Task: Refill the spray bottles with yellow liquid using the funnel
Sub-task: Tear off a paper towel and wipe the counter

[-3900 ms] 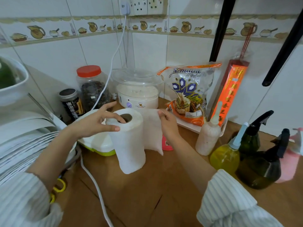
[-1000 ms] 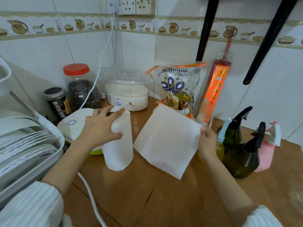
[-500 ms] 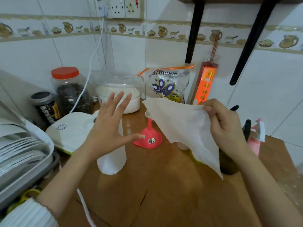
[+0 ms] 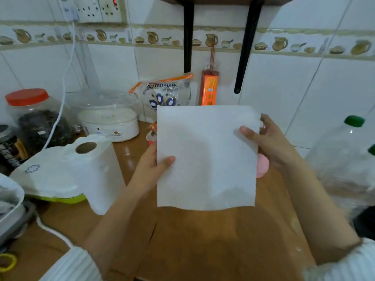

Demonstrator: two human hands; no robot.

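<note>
1. Head view: brown wooden counter [image 4: 203, 240] below, with a crack running down its middle; white tiled wall [image 4: 294, 88] behind, banded by a border of jugs and bowls.
2. At 12 o'clock: two black brackets [image 4: 187, 37] slanting down the wall; sockets [image 4: 95, 9] toward 11, a white cord [image 4: 65, 82] hanging from them.
3. At centre: white paper sheet [image 4: 206, 157], held flat and upright above the counter.
4. Left hand [image 4: 154, 165] at the sheet's 9 o'clock edge, pinching it with the thumb on the front.
5. Right hand [image 4: 269, 145] at the 3 o'clock edge, pinching likewise.
6. Spray bottles mostly hidden behind the sheet: only a pink bit [image 4: 262, 166] showing at its 3 o'clock edge. A red bit at the 9 o'clock edge, possibly the funnel; cannot tell.
7. At 9 o'clock: paper roll [image 4: 97, 171] standing upright; behind it a red-lidded jar [image 4: 34, 116] and a white appliance [image 4: 109, 122].
8. At 3 o'clock: clear bottle [image 4: 345, 159] with green cap.
</note>
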